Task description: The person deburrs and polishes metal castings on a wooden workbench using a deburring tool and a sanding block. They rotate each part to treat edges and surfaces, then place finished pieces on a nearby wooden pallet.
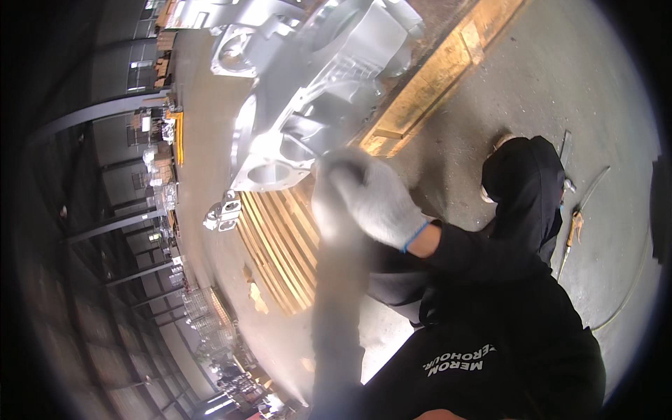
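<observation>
A large silvery metal casting (308, 133) with round openings lies tilted on wood ahead of me. My right hand (381, 203), in a white knitted glove with a blue cuff edge, is at its near end. The fingers are curled against a blurred dark grey shape (348, 162) whose kind I cannot make out. Close beside it, my left hand (326, 206) is also gloved in white and smeared by motion, so its fingers do not show clearly. My dark left sleeve (339, 301) is blurred. Whether either hand touches the casting is unclear.
A wooden pallet beam (434, 80) runs along the casting's right. Slatted wood (276, 245) lies below and left. A smaller casting (225, 212) sits beyond it. On the floor at right are an air gun (574, 227) and a hose (626, 297).
</observation>
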Demonstrator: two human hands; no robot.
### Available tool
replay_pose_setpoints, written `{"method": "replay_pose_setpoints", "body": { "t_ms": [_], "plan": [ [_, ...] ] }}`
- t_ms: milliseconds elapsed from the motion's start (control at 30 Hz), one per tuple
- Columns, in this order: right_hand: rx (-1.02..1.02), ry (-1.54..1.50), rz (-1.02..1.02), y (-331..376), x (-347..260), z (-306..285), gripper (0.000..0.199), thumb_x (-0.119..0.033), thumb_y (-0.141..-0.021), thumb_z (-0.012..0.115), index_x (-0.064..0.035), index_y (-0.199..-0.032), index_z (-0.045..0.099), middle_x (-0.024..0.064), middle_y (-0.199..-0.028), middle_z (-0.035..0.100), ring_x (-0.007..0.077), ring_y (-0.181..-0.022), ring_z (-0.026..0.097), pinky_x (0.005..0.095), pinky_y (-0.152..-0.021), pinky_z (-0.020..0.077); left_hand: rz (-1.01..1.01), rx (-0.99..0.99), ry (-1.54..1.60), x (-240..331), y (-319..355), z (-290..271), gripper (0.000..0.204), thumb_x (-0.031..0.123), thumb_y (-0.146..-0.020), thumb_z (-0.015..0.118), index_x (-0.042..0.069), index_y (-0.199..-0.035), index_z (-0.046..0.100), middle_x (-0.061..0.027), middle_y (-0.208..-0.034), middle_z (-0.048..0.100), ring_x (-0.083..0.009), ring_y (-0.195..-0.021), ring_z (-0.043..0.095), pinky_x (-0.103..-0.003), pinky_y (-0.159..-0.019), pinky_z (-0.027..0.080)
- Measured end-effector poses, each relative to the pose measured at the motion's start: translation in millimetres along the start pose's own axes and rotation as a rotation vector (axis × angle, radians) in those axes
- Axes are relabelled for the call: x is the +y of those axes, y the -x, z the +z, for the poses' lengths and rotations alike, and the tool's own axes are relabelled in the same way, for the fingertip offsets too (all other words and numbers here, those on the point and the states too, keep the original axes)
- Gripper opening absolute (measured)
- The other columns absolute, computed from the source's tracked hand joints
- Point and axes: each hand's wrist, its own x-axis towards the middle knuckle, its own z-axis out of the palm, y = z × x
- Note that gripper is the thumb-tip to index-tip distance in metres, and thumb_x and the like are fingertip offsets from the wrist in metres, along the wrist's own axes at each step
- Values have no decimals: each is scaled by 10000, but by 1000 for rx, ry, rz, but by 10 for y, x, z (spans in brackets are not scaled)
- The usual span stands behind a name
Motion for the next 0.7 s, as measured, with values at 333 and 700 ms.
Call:
{"method": "replay_pose_setpoints", "body": {
  "t_ms": [333,700],
  "plan": [
    [-39,73,47,115,359,43,276,-121,-1038,623,18,-1273,662,129,-1140,736,182,-1040,688,325,-951,541,107,-135,17,-382,-193,-357,421,391,-1133,511,21,-1281,649,-81,-1118,688,-179,-1046,649,-322,-931,541],
    [-458,-461,370,-359,349,7,213,-193,-1025,580,-17,-953,675,72,-717,627,142,-618,587,298,-567,460,128,-282,-724,262,-272,-590,390,330,-1127,506,-3,-1260,660,-160,-1036,707,-249,-970,689,-367,-887,557]
  ]
}}
